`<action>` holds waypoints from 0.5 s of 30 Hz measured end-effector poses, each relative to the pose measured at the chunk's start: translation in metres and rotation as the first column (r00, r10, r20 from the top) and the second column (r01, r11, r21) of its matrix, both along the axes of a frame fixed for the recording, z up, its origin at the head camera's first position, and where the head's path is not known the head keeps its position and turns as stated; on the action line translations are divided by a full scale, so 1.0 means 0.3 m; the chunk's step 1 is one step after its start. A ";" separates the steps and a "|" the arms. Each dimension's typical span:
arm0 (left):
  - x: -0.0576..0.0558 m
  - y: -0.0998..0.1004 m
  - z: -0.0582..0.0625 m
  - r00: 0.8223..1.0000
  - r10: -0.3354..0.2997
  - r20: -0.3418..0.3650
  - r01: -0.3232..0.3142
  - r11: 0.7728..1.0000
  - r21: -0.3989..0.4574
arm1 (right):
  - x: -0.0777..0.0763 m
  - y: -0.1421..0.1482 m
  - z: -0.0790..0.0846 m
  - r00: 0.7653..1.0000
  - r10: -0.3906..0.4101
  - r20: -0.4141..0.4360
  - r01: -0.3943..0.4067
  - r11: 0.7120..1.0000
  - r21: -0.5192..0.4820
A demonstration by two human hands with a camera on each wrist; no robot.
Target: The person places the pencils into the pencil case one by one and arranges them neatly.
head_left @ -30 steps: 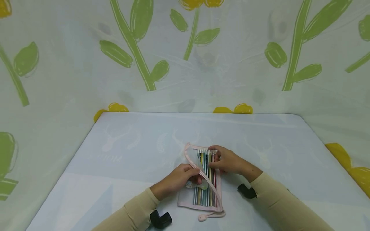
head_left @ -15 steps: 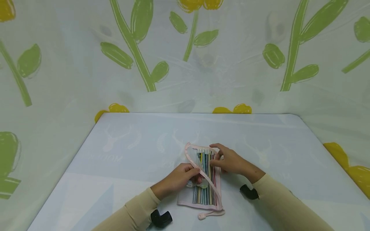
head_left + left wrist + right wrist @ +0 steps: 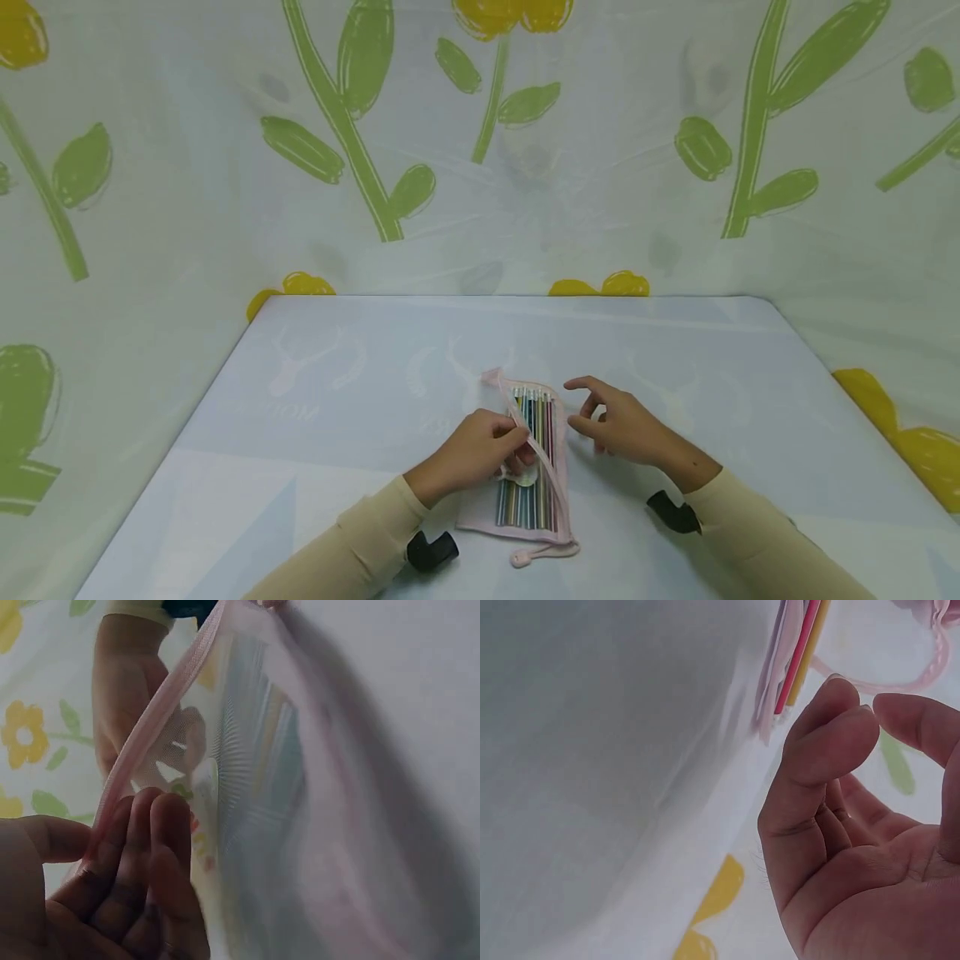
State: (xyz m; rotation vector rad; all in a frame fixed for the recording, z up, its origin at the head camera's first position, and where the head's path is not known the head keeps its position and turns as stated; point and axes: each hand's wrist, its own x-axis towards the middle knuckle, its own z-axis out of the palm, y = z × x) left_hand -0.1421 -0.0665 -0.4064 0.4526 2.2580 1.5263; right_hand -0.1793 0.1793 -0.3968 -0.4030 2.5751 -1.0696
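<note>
A pink-edged mesh pencil pouch (image 3: 474,515) lies on the table with several colored pencils (image 3: 525,504) inside. My left hand (image 3: 480,454) pinches the pouch's zipper edge (image 3: 154,724) between thumb and fingers and keeps it raised above the pencils. A pale printed patch on the pouch is partly hidden behind those fingers. Just right of the pouch, my right hand (image 3: 626,425) hovers apart from it, fingers loosely bent and holding nothing. In the right wrist view, a red pencil (image 3: 801,652) and a yellow one stick up at the pouch's end, past the fingertips.
A pink pull strap (image 3: 543,553) trails from the pouch's near end. The pale table (image 3: 360,350) extends around it, its far edge meeting a flower-print cloth (image 3: 600,192). A black wrist piece (image 3: 432,552) sits under each sleeve.
My right hand has let go of the pouch's right side and moved away to the right. The left hand has shifted slightly right and up, bringing the zipper edge with it.
</note>
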 end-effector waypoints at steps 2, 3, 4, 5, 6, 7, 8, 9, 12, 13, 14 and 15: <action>-0.007 0.008 0.005 1.000 0.003 -0.006 -0.003 1.000 -0.031 | 0.003 0.008 -0.001 1.000 0.000 -0.010 0.000 1.000 -0.004; -0.010 0.011 0.007 1.000 0.004 -0.007 -0.005 0.999 -0.041 | 0.003 0.013 -0.001 1.000 -0.003 -0.015 0.003 1.000 -0.004; -0.013 0.015 0.008 1.000 0.009 -0.005 -0.009 0.999 -0.051 | 0.004 0.017 -0.002 1.000 0.001 -0.024 -0.001 1.000 -0.006; -0.016 0.018 0.007 1.000 0.012 -0.007 -0.012 0.998 -0.063 | 0.005 0.022 -0.002 0.999 0.005 -0.033 -0.006 1.000 -0.007; -0.019 0.022 0.006 1.000 0.014 -0.011 -0.014 0.997 -0.073 | 0.005 0.026 -0.003 0.999 0.006 -0.042 -0.007 1.000 -0.007; -0.022 0.026 0.005 1.000 0.016 -0.016 -0.017 0.996 -0.083 | 0.006 0.028 -0.003 0.999 0.004 -0.050 -0.004 1.000 -0.005; -0.024 0.029 0.005 1.000 0.017 -0.022 -0.019 0.996 -0.090 | 0.007 0.031 -0.003 0.998 0.003 -0.058 -0.003 1.000 0.000; -0.027 0.032 0.004 0.999 0.019 -0.027 -0.021 0.995 -0.100 | 0.008 0.033 -0.004 0.998 0.005 -0.068 -0.005 1.000 0.005; -0.033 0.043 0.000 0.999 0.016 -0.042 -0.021 0.992 -0.126 | 0.011 0.039 -0.004 0.996 0.004 -0.084 -0.002 1.000 0.021; -0.035 0.046 -0.001 0.999 0.016 -0.044 -0.022 0.991 -0.133 | 0.012 0.040 -0.004 0.996 0.003 -0.087 0.000 1.000 0.027; -0.037 0.050 -0.002 0.999 0.015 -0.045 -0.022 0.990 -0.142 | 0.013 0.042 -0.004 0.996 0.003 -0.090 0.000 1.000 0.030; -0.039 0.053 -0.004 0.999 0.018 -0.042 -0.024 0.988 -0.153 | 0.013 0.043 -0.005 0.996 0.003 -0.090 0.000 1.000 0.029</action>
